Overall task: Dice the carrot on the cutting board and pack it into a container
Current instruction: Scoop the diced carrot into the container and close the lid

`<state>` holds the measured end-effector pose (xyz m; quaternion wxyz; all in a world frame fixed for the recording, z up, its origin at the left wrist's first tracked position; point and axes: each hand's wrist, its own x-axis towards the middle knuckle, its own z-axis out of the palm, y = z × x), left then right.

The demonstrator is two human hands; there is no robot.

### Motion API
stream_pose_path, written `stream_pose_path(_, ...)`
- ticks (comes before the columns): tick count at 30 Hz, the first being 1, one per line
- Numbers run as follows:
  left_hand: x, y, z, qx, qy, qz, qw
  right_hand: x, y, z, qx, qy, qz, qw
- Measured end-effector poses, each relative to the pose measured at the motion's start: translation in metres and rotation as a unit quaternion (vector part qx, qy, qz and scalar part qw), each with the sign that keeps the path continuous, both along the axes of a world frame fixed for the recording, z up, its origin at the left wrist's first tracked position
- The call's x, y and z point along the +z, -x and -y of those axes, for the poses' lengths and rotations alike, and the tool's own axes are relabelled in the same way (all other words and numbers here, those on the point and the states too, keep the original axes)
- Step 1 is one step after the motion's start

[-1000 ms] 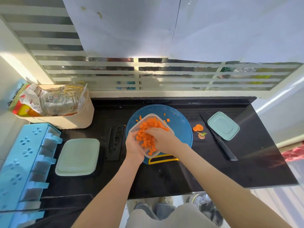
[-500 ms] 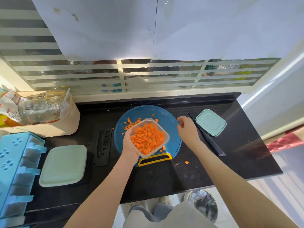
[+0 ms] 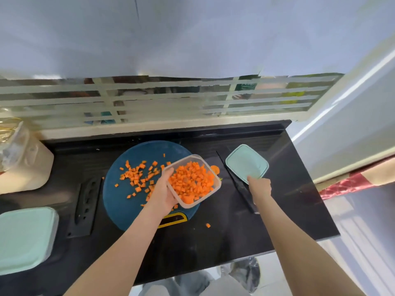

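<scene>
Mint lid [image 3: 246,162], edge at right fingers [image 3: 251,180]; container [image 3: 217,188] in left hand [image 3: 163,194]

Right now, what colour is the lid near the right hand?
The lid is pale mint green, seen in head view.

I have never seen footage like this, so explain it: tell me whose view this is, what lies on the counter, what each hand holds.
No machine here: a person wears one camera on the head, looking down at their bare hands. The left hand grips a clear container of diced carrot above the blue cutting board, where loose dice lie. The right hand reaches the near edge of a small mint lid; whether it grips is unclear. A black knife lies on the dark counter between board and lid.
</scene>
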<state>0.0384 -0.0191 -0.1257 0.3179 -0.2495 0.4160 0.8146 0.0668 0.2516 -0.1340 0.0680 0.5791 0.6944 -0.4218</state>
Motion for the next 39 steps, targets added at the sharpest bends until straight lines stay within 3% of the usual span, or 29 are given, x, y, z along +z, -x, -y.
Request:
stream_pose_path(6,0.001,0.006,-0.029,-0.026,0.023,-0.001,0.999,-0.014,0.017,-0.024,-0.095,0.108,-0.049,0.988)
stream_pose_path(8,-0.003,0.009,-0.033,-0.026,0.031,0.007,0.999,-0.015,0.018,-0.026,-0.104,0.140,-0.110,0.978)
stream_pose_path(11,-0.003,0.013,-0.038,-0.022,0.039,0.016,0.999,-0.009,0.019,-0.028,-0.122,0.237,-0.238,0.934)
stream_pose_path(15,-0.002,0.019,-0.038,-0.004,0.036,0.048,0.998,0.007,0.018,-0.016,-0.066,0.319,-0.334,0.885)
stream_pose_path(18,-0.002,0.021,-0.035,-0.014,0.028,0.058,0.998,0.021,0.018,0.000,0.052,0.323,-0.383,0.864)
stream_pose_path(24,0.021,0.024,-0.014,-0.042,0.077,0.063,0.994,0.047,0.024,0.041,0.294,0.214,-0.362,0.858)
stream_pose_path(28,0.037,0.023,0.012,-0.054,0.083,0.090,0.991,0.057,0.027,0.069,0.294,0.185,-0.337,0.875)
stream_pose_path(33,0.052,0.016,0.044,-0.072,0.087,0.077,0.991,0.065,0.027,0.099,0.275,0.285,-0.327,0.858)
stream_pose_path(39,0.065,0.011,0.081,-0.028,0.097,0.051,0.994,0.065,0.020,0.149,0.250,0.387,-0.324,0.826)
